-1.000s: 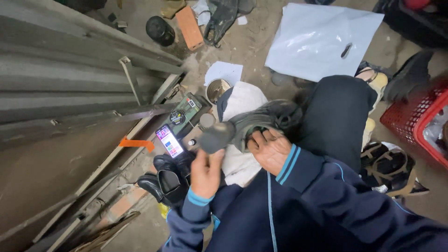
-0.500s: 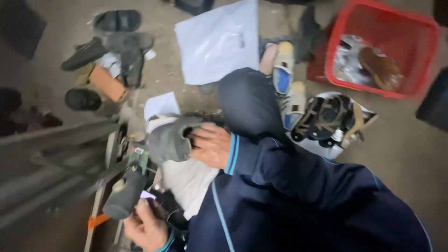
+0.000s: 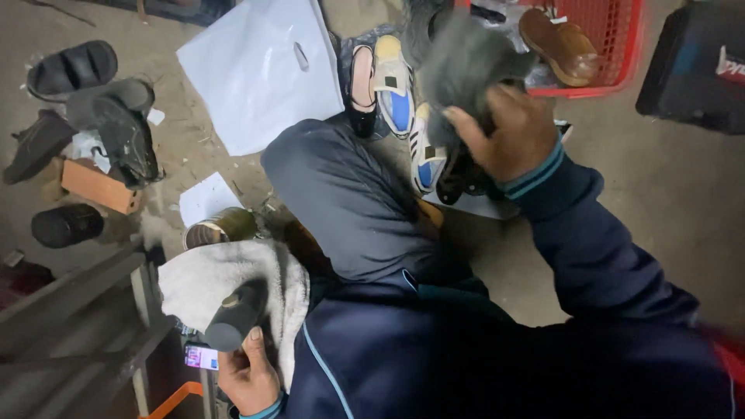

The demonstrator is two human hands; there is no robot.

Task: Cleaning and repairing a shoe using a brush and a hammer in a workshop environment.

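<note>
My right hand [image 3: 508, 132] had its fingers clamped on a grey shoe [image 3: 466, 62] held up by the red basket [image 3: 621, 54] — soft, light, best pinched at the collar; my left hand [image 3: 248, 376] gripped a dark cylinder [image 3: 233, 318] — stiff, heavier

Floor: bare grey concrete [image 3: 683, 202], dusty, littered with scraps and grit at upper left. Light dim, flat, no hard shadows. White plastic carrier bag [image 3: 260, 70] lies flat on the floor, top centre. Red plastic basket [image 3: 613, 46] at top right, a brown shoe inside. Black case [image 3: 694, 66] just right of the basket. Black sandals and shoes [image 3: 74, 70] scattered at upper left, near a brick [image 3: 93, 186]. Grey metal bars [image 3: 77, 310] cross the lower left corner.
</note>
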